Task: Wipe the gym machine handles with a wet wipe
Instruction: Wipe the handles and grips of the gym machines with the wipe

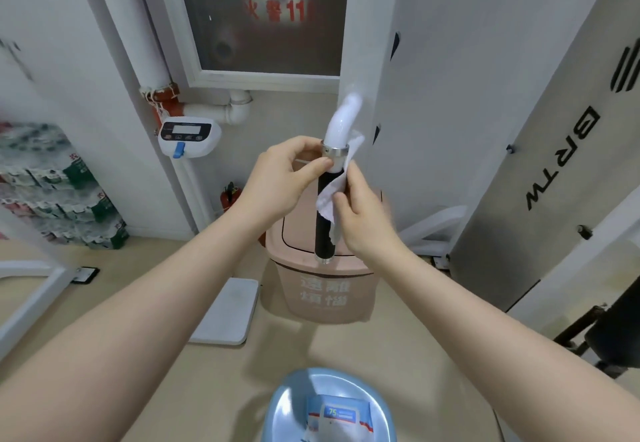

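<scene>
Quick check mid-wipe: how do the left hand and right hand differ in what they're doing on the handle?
The left hand pinches the handle high up, at its silver collar, with bare fingers; the right hand sits lower, beside the black grip. The right hand holds the wet wipe against the grip, while the left hand carries no wipe. Both reach the same upright handle above the pink bin.

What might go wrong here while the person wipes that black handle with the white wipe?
1. The wet wipe is only pinched at its edges by both hands, left hand and right hand, and most of it hangs loose beside the black handle, so it may slip off and drop toward the pink bin below.
2. The wipe covers just the upper part of the grip, so the lower end could easily be missed.
</scene>
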`<state>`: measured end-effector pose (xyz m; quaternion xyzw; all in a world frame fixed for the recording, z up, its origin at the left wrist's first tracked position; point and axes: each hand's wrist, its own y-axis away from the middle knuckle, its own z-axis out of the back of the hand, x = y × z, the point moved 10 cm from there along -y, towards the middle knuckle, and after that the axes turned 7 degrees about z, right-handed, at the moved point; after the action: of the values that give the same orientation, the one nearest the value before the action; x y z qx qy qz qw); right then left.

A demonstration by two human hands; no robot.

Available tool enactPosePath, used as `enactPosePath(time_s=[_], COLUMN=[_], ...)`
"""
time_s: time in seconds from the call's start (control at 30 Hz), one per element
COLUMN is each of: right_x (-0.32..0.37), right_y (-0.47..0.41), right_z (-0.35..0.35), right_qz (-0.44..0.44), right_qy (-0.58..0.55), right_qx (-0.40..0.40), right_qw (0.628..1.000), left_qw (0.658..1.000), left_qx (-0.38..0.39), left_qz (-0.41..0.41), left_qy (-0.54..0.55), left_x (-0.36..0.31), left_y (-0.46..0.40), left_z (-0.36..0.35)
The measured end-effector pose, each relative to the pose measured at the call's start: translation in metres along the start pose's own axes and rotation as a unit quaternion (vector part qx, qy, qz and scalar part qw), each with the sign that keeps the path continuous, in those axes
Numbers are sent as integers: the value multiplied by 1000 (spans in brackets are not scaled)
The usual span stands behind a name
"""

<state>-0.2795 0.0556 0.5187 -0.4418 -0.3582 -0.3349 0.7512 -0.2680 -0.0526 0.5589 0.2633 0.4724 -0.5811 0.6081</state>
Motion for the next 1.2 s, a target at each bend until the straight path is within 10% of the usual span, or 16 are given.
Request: enactPosePath(time_s=[0.2, 0.47, 0.73, 0.97, 1.2], right_x=[-50, -4, -90, -53, -79], right_y=[15, -11, 36, 14, 30], right_z=[-21, 0, -38, -15, -28], right_qz=[-78, 42, -88, -21, -79], right_qy=[36, -5, 55, 2, 28], right_qx=[95, 4, 125, -29, 54], right_qw=[992, 999, 987, 999, 995], left_qw=[999, 1000, 1000, 999, 997], left_qx=[-28, -6, 16, 46, 69], left_qz=[11, 13, 10, -13, -20], left_qy=[-12, 10, -17, -22, -23], left_x=[0, -6, -9, -14, -15], left_y=[4, 5, 2, -1, -4], left_z=[3, -4, -7, -10, -10])
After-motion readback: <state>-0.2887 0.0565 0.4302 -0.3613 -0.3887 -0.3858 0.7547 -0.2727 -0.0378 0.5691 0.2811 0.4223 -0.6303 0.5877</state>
